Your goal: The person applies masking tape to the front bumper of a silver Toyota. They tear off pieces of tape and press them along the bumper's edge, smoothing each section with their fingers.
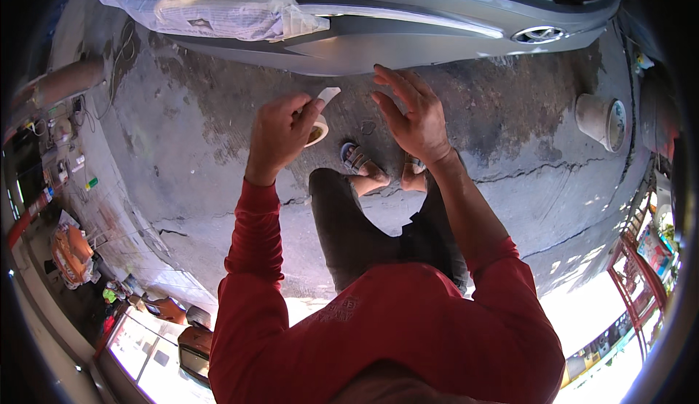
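Note:
My left hand (281, 133) is closed on a roll of masking tape (319, 131), its fingers partly covering the roll. A short loose end of pale tape sticks up past my thumb and forefinger. Held out to the right, my right hand (413, 114) has its fingers apart and nothing in them. Both hands are in the air just short of a grey car's bumper (357, 45). Newspaper (218, 16) is taped over the left part of the car, ending in a strip of masking tape (302, 21) beside the bright trim.
A whitish bucket (601, 122) lies at the right, near a long crack in the stained concrete floor (196, 163). Along the left side are a pipe-like cylinder (69, 82), an orange object (71, 255) and assorted clutter. My sandalled feet (364, 163) stand below my hands.

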Available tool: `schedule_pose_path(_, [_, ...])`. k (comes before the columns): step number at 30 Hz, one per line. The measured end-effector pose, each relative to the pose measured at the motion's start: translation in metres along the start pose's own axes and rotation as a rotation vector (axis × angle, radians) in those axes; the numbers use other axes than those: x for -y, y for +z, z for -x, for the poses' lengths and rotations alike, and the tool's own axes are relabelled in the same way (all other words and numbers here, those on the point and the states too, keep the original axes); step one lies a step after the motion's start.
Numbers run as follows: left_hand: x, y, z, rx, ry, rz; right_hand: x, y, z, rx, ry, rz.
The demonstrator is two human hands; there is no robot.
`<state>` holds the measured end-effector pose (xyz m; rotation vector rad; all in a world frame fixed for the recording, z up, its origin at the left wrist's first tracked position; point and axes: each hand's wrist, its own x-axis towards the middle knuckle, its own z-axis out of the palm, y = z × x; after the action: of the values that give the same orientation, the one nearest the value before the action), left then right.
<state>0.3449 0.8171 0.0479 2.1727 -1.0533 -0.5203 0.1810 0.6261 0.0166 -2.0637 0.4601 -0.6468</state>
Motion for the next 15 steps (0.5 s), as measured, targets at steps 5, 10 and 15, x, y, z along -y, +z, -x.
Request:
schedule_pose_path(5, [0.043, 0.012, -0.023, -0.213, -0.105, 0.297, -0.063, 0.009, -0.029, -0.016, -0.414, 0.239])
schedule_pose_path(10, [0.058, 0.032, -0.022, -0.517, -0.034, 0.358, -0.102, 0.034, -0.045, 0.057, -0.431, 0.201])
schedule_pose_path(15, [0.071, 0.066, -0.014, -0.626, 0.04, 0.404, -0.096, 0.068, -0.052, 0.264, -0.335, -0.141])
